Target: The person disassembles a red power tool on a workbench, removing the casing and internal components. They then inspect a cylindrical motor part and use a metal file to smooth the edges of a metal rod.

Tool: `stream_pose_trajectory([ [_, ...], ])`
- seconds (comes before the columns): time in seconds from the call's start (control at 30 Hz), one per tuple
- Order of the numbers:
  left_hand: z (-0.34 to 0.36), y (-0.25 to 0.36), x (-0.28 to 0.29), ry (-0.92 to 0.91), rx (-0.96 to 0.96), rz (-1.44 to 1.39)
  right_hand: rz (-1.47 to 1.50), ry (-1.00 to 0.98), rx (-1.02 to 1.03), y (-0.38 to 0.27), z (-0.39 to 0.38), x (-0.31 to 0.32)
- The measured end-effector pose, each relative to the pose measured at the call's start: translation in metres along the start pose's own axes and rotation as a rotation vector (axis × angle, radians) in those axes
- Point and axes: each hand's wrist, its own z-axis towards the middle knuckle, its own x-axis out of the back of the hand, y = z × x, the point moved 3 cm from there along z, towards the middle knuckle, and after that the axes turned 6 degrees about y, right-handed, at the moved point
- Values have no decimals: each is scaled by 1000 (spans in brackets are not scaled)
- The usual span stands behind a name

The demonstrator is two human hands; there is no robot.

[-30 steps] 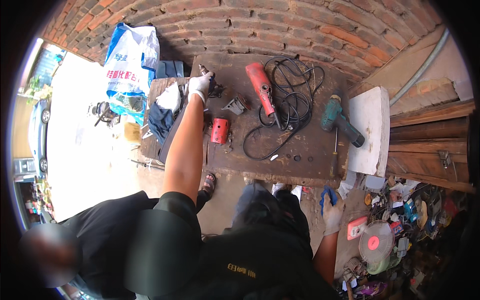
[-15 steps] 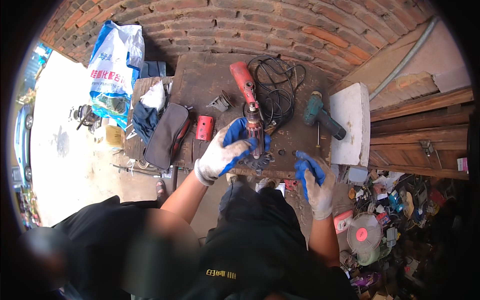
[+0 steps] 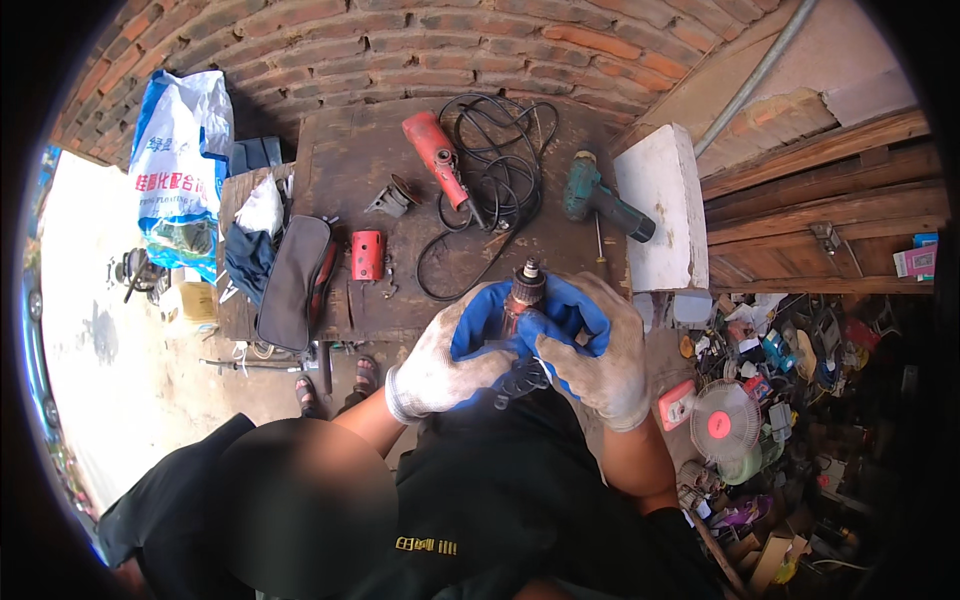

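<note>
Both gloved hands are closed around a motor armature point(image 3: 529, 283) just off the table's near edge. Its ridged dark end points up between them, and a dark fan-like disc point(image 3: 523, 381) shows below. My left hand point(image 3: 450, 362) wraps its left side; my right hand point(image 3: 597, 362) curls over the right, fingers at its middle and hiding part of it. Beyond them lies a red power-tool body point(image 3: 433, 150) with a black cord point(image 3: 478, 272). A red cylindrical housing point(image 3: 367, 256) and a metal gear-head part point(image 3: 394, 197) lie to the left.
A green-black cordless drill point(image 3: 607, 199) and a screwdriver point(image 3: 600, 242) lie right, beside a white block point(image 3: 660, 215). A dark tool bag point(image 3: 294, 282) sits left. Behind rises a brick wall point(image 3: 440, 52). A fan point(image 3: 724, 420) stands among clutter; a person point(image 3: 290, 500) is close on my left.
My right hand has come in from the right and closed on the armature. The armature has moved away from the red tool body, nearer to me. The whole view has shifted somewhat.
</note>
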Motion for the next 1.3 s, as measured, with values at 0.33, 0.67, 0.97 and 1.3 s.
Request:
stream_pose_trajectory([
  [0.33,-13,8,-14,-11,76,-50,306,59,-282,2,-16,-2],
  [0.67,-17,8,-16,-7,107,89,280,31,-309,5,-23,1],
  [0.97,-15,-10,0,49,-121,233,124,1,-59,-1,-25,1],
  [1.3,-11,26,3,60,-549,1044,46,-34,8,14,-25,-2],
])
